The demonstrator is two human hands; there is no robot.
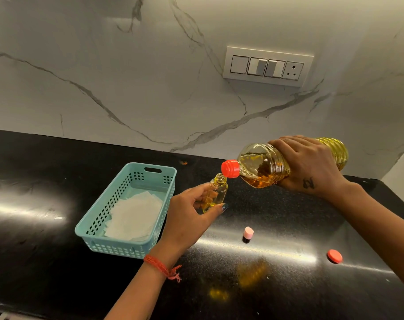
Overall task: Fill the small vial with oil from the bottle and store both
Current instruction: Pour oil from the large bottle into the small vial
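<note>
Vial point(216, 195): left hand point(187, 218) fingers pinch it, mouth raised to catch oil
Bottle point(288, 162): right hand point(309, 162) grips it, tipped over vial

Right hand point(309, 166) tips bottle point(265, 165) over vial point(216, 192), left hand point(187, 218) holding.

Single head-worn wide-angle view, looking forward and down, close over the black counter point(58, 204); marble wall point(127, 77) at twelve o'clock.
</note>
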